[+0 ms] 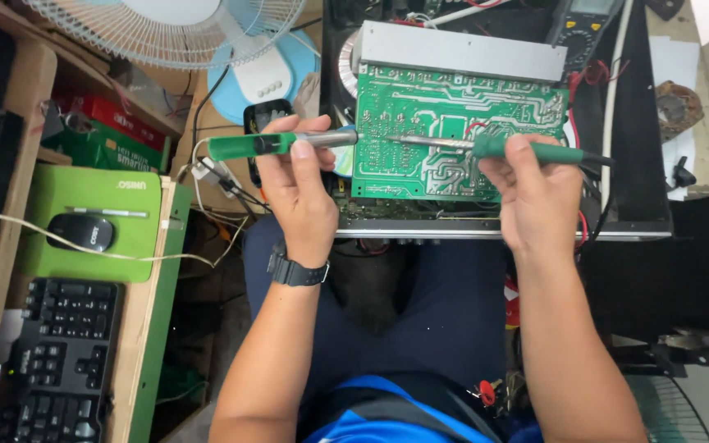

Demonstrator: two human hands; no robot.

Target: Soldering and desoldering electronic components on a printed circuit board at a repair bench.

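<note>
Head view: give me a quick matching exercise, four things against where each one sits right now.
Things:
1. soldering iron
2. desoldering pump
3. computer mouse
4. wristwatch

Places:
A. on the green pad
B. in the right hand
C. around the left wrist
D. in the left hand

Pairs: 1-B, 2-D, 3-A, 4-C

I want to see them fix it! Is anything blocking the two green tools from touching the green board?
Nothing visible is. The left hand and right hand hold the left tool and right tool over the bare board.
</note>
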